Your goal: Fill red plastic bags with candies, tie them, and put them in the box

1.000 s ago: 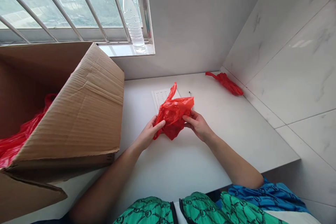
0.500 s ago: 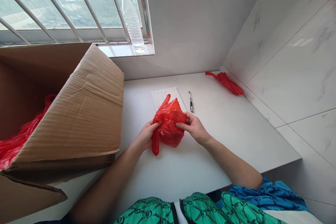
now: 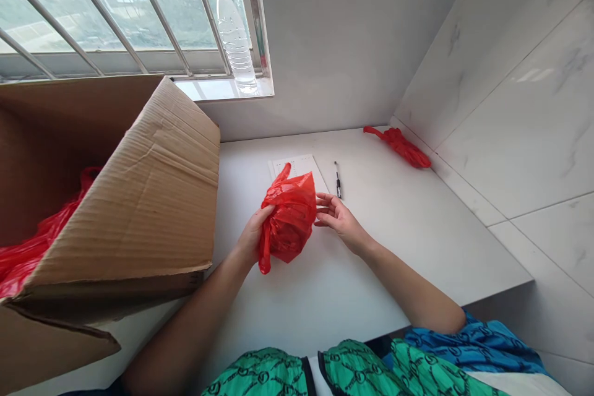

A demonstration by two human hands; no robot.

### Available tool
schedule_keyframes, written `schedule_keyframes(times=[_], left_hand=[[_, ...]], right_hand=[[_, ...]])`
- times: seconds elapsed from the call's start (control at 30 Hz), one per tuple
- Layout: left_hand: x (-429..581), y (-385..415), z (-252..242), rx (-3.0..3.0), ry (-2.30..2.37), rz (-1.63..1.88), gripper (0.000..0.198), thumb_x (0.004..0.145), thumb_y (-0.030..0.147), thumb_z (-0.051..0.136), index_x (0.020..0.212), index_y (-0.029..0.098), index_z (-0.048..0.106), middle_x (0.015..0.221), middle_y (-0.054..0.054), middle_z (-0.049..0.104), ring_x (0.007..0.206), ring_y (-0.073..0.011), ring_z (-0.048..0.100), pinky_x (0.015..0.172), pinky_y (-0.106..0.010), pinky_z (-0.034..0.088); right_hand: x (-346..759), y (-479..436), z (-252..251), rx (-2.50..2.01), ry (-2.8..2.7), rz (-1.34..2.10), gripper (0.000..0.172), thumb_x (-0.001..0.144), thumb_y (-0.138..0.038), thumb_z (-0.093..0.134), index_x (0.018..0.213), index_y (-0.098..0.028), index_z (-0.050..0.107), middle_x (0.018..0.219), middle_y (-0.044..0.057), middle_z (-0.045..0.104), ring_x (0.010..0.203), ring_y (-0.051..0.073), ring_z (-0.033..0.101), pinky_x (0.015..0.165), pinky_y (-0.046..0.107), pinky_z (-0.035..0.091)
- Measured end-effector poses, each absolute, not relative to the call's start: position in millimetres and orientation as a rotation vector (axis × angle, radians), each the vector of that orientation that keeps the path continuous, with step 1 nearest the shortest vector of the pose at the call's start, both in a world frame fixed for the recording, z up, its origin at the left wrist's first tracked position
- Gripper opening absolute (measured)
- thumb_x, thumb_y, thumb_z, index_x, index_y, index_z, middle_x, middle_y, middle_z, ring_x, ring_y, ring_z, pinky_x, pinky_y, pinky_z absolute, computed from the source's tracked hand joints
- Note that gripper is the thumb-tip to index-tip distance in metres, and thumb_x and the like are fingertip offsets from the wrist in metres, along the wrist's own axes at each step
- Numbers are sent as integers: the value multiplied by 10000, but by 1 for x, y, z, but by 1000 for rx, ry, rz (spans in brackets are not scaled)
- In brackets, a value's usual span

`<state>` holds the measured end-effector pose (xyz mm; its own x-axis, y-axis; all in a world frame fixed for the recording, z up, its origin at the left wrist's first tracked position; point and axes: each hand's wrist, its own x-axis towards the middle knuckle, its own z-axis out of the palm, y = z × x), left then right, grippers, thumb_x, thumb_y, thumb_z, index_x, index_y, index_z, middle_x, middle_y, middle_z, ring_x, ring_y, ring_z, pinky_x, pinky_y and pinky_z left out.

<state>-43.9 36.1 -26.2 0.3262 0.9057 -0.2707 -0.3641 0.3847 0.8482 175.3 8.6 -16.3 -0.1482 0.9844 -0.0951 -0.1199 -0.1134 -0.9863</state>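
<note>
My left hand [image 3: 253,236] grips a crumpled red plastic bag [image 3: 288,221] just above the white countertop [image 3: 417,235], in the middle of the view. A loose strip of the bag hangs down by my left wrist. My right hand [image 3: 338,218] is at the bag's right side with its fingers spread and its fingertips close to the plastic, holding nothing. Behind the bag lie a printed sheet of paper [image 3: 301,166] and a small black pen [image 3: 338,180].
A big open cardboard box [image 3: 153,198] stands at the left with red plastic [image 3: 32,247] inside. A second bunched red bag [image 3: 400,146] lies in the far right corner by the tiled wall. A clear water bottle [image 3: 234,37] stands on the window sill.
The bag was squeezed between both hands into a tighter bundle and shifted left. My right hand has let go of it and opened; my left hand keeps hold.
</note>
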Motion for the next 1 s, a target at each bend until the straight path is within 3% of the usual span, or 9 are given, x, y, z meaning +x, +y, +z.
schedule_keyframes(times=[0.13,0.23,0.33,0.43,0.53,0.63,0.83,1.0], left_hand=[[-39,27,-11,959,819,1018,529,861,562,580,1214,168,598,1139,-115,688,966,-282,675,756,-354,565],[-32,17,1,1206,690,878,554,908,577,512,1309,201,575,1236,-124,642,983,-271,665,742,-356,575],[-29,13,7,1582,896,1028,399,958,470,485,1214,218,657,1138,-94,678,926,-231,658,785,-349,553],[-25,15,3,2052,1129,1173,320,950,391,518,1177,230,674,1180,-81,665,1078,-254,601,966,-394,474],[-15,18,-9,2417,1105,918,470,925,434,544,1352,237,559,1443,-93,512,1349,-313,415,1154,-493,278],[-1,21,-20,2539,1129,734,543,934,478,502,1410,216,498,1551,-106,377,1434,-328,306,1200,-534,149],[27,15,-31,2595,1128,808,583,974,427,408,1477,131,397,1608,-130,245,1500,-301,175,1227,-506,109],[41,5,-36,2620,1204,754,615,988,409,377,1496,61,349,1598,-146,258,1502,-294,172,1238,-506,128]], right_hand=[[169,3,-10,-982,-1087,1551,538,888,-514,603,1386,-373,458,1523,35,408,1343,241,453,987,440,510],[161,-3,-8,-819,-935,1816,661,912,-729,314,1358,-292,531,1390,94,567,1257,300,547,936,491,526],[155,-5,-9,-770,-811,1965,817,870,-804,196,1306,-230,581,1185,129,687,1127,326,631,893,496,534],[153,-5,-15,-762,-803,1967,825,864,-809,161,1316,-253,570,1129,109,707,1090,315,647,885,486,532],[150,-3,-22,-830,-823,1954,847,848,-826,158,1275,-244,602,1086,111,717,1087,316,648,882,487,531],[146,-2,-27,-881,-808,1904,793,865,-802,198,1271,-254,603,1082,99,719,1108,307,641,890,479,532],[144,-4,-23,-630,-594,1878,591,928,-672,317,1297,-297,587,1273,37,654,1238,265,568,971,441,503],[148,-3,-34,-580,-354,1955,502,923,-632,427,1229,-289,630,1299,5,647,1333,227,483,1063,400,436]])
